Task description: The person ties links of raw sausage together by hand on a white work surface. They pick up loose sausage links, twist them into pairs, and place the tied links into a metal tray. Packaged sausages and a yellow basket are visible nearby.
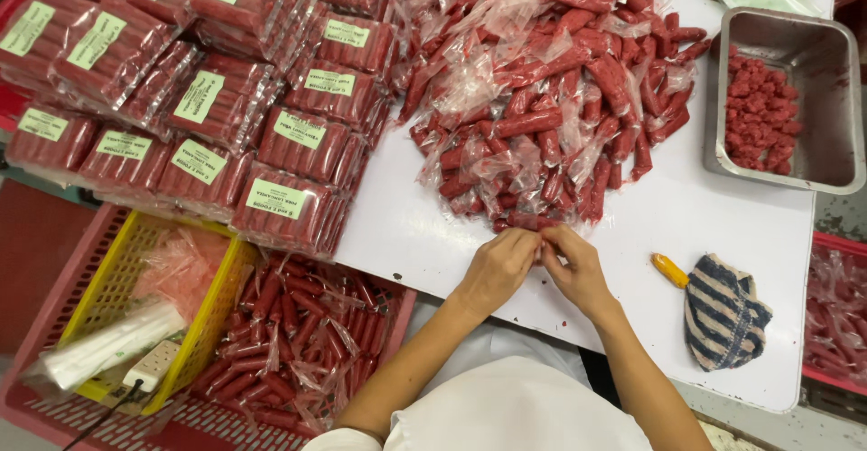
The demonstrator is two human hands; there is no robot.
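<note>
Sausage (red, wrapped) is pinched between left hand and right hand, both closed on it; the pile lies just beyond the hands on the surface.

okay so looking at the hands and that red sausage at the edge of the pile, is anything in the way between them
Nothing visible stands between them. The left hand and right hand already meet on the red sausage at the near edge of the pile, fingertips pinching it over the white table. Loose clear wrapping lies around it, not across the hands.
</note>
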